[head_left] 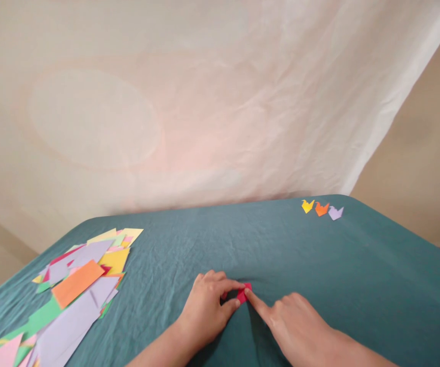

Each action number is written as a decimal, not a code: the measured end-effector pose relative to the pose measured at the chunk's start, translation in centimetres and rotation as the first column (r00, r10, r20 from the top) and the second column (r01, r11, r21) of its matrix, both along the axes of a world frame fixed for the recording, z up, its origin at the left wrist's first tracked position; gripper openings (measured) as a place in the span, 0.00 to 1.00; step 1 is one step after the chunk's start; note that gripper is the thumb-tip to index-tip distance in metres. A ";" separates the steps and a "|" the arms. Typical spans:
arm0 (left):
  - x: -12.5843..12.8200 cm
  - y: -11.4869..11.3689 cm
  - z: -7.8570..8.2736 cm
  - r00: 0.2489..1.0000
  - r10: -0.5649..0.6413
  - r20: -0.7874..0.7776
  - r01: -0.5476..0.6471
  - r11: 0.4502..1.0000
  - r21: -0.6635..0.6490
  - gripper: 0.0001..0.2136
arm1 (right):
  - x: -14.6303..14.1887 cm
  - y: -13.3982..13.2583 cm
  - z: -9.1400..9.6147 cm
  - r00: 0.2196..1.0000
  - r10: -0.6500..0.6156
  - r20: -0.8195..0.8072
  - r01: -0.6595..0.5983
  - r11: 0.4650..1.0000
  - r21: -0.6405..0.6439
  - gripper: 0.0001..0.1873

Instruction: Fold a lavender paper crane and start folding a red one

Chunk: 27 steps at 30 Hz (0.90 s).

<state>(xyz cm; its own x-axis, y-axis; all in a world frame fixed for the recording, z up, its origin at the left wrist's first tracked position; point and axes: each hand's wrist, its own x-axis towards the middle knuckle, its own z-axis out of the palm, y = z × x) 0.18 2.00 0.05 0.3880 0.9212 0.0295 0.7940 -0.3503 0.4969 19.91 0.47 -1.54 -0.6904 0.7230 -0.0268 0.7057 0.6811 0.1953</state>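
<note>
A small folded piece of red paper (242, 295) lies on the dark green cloth, near the front middle. My left hand (208, 300) holds it against the cloth, thumb at its near edge and index finger at its far edge. From the right, my right hand (298, 323) reaches in with the index finger stretched out and its tip pressing on the paper. The other fingers of that hand are curled back, and its thumb is hidden. Fingertips cover part of the red paper, so its exact folds cannot be made out.
Loose coloured paper sheets (77, 285) lie in an overlapping heap on the left. At the far right stand out three small folded paper birds: yellow (307, 206), orange (322, 209) and lilac (335, 213). A pale fabric sheet (220, 112) hangs behind the table (357, 285).
</note>
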 end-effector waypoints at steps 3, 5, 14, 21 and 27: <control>-0.1 0.0 0.1 1.000 -0.004 -0.023 0.004 1.000 -0.008 0.14 | 0.0 0.1 0.3 1.000 -0.009 -0.017 0.009 1.000 -0.010 0.31; -0.2 0.1 0.2 0.999 -0.007 -0.034 0.006 1.000 -0.016 0.15 | 0.1 0.2 0.6 1.000 -0.012 -0.020 0.012 1.000 -0.018 0.30; -0.5 0.4 0.4 0.998 -0.034 -0.057 0.031 0.998 -0.058 0.18 | 1.2 1.3 1.5 0.969 -0.047 -0.241 0.012 0.989 -0.146 0.18; -0.9 0.5 0.1 1.000 -0.008 -0.021 0.007 0.999 -0.048 0.21 | 0.6 2.6 1.9 0.776 -0.182 -0.603 -0.022 0.949 -0.315 0.13; -0.6 -0.3 -0.1 0.996 0.091 -0.010 -0.091 0.996 -0.020 0.16 | -1.2 3.7 1.9 0.843 -0.125 -0.523 -0.088 0.927 -0.365 0.11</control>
<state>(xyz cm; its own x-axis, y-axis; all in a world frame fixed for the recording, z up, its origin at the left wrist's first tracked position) -0.40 1.66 -0.05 0.3025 0.9531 0.0071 0.8267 -0.2661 0.4957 18.72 4.15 0.39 -0.6602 0.7471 0.0765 0.6385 0.6120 -0.4665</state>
